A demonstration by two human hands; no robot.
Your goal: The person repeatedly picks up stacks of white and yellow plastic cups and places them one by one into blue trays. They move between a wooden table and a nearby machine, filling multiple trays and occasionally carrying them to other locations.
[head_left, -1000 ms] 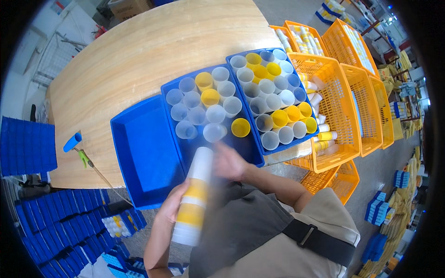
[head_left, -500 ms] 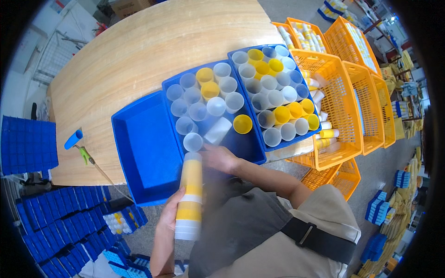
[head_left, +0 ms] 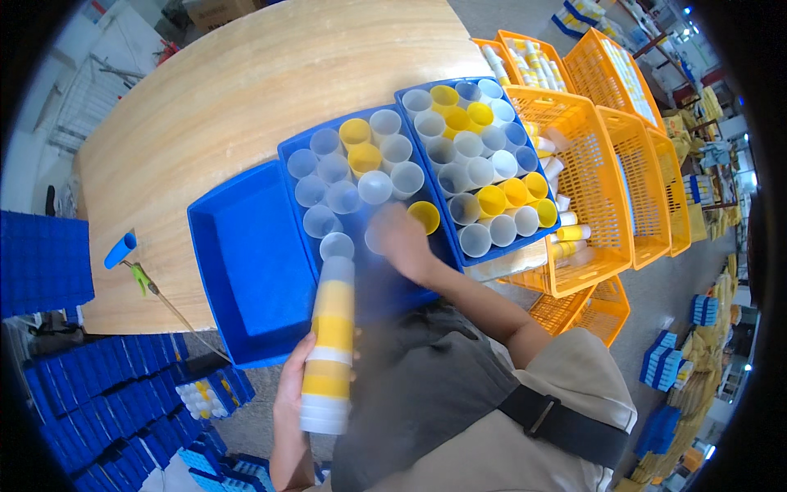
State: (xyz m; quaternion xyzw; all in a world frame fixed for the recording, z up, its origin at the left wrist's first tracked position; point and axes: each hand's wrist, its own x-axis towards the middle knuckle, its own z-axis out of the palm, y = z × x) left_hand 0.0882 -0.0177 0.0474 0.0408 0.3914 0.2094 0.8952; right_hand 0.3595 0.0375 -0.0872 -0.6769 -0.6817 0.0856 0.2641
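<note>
In my left hand (head_left: 297,373) is a long stack of nested plastic cups (head_left: 329,336), banded in frosted white and yellow, its upper end leaning by the tray. My fingers wrap around its lower half. Over the middle blue tray (head_left: 379,283), my right hand (head_left: 403,244) grips a frosted cup (head_left: 374,240) that it partly hides; the fingertips are blurred. Rows of frosted and yellow cups stand upright in this tray, their mouths up. A single yellow cup (head_left: 424,217) sits just right of my right hand, near the tray's right wall.
A bare blue tray (head_left: 250,262) adjoins on the left, a cup-filled blue tray (head_left: 469,261) on the right. Orange crates (head_left: 574,283) holding cups flank the wooden table (head_left: 246,90). A hose with a green nozzle (head_left: 141,279) lies at the left, below a blue cup (head_left: 120,251).
My right hand has moved up and right onto the cup, which lay tilted in the tray before and now stands more upright. My left hand still holds the stack; the view has shifted slightly.
</note>
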